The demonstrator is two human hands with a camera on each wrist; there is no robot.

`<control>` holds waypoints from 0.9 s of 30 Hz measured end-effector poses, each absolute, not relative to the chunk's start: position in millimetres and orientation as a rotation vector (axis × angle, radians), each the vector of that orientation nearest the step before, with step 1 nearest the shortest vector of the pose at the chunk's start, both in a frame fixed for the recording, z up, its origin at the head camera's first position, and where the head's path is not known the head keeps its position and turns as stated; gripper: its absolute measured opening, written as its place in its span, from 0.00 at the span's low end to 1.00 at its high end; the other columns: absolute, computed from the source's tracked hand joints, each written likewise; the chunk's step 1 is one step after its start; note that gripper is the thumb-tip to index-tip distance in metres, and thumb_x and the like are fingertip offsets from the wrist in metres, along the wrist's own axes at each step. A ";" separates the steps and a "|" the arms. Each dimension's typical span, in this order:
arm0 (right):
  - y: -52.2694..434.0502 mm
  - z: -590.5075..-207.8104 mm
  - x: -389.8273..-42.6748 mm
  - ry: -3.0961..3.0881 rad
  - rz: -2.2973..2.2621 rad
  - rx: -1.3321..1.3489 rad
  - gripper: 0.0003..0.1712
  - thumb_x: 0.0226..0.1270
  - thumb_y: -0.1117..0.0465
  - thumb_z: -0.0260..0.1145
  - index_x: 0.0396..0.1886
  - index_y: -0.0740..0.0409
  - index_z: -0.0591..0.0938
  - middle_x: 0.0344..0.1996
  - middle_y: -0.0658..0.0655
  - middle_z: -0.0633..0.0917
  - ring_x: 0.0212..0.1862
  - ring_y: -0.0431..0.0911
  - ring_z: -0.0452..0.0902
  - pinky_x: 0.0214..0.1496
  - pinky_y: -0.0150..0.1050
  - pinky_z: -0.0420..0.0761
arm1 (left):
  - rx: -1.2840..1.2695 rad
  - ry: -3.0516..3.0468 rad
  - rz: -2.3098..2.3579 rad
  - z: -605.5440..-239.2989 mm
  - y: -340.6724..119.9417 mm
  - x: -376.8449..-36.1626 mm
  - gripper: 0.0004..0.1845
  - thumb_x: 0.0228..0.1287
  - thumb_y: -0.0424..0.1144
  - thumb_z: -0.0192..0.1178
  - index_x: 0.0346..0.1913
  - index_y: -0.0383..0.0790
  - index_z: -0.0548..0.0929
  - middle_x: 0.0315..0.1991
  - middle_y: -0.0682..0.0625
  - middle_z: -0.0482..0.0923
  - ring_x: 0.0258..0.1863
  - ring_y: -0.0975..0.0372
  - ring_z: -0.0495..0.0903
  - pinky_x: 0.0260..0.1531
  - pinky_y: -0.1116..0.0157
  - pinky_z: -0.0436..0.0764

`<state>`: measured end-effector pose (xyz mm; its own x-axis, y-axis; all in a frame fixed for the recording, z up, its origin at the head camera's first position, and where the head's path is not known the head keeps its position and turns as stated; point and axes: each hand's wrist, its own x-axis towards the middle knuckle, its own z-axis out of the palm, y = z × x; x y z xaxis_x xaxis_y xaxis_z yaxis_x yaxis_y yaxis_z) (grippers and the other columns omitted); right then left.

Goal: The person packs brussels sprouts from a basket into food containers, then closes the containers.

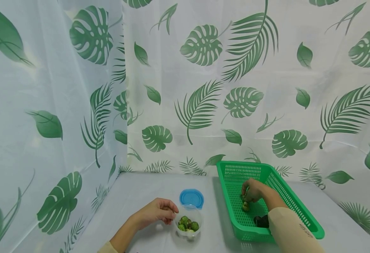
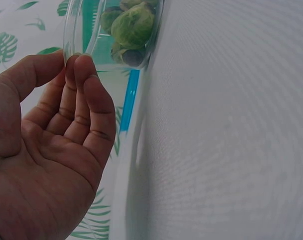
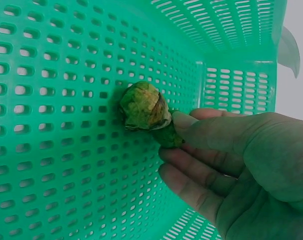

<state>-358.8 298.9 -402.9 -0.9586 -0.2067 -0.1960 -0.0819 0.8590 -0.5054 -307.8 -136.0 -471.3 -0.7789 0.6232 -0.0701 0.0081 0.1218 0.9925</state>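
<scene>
My left hand point(image 1: 162, 211) is at the left side of a clear plastic container point(image 1: 197, 213). Its thumb and fingertips pinch the container's rim point(image 2: 70, 35). Inside lie several green Brussels sprouts point(image 2: 134, 26). Down in the green basket point(image 1: 232, 219), my right hand point(image 1: 254, 191) pinches a Brussels sprout point(image 3: 169, 137) between thumb and fingers. Another Brussels sprout point(image 3: 140, 106), with yellowed and browned leaves, lies on the basket floor right beside it, partly covering the pinched one in the right wrist view.
A blue lid point(image 1: 191, 198) lies flat just behind the clear container. The basket's raised walls surround my right hand. A black object point(image 1: 261, 221) shows at the right sleeve cuff. Leaf-printed sheets point(image 1: 204, 105) hang behind and at the left of the white table point(image 1: 147, 186).
</scene>
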 end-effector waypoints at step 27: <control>303.3 -406.9 -368.4 2.859 -0.754 -0.206 0.08 0.62 0.74 0.70 0.42 0.68 0.84 0.39 0.62 0.82 0.34 0.50 0.80 0.38 0.48 0.86 | 0.618 1.925 1.703 -472.2 -136.5 -308.6 0.12 0.71 0.34 0.64 0.52 0.29 0.84 0.32 0.53 0.84 0.29 0.64 0.82 0.34 0.67 0.82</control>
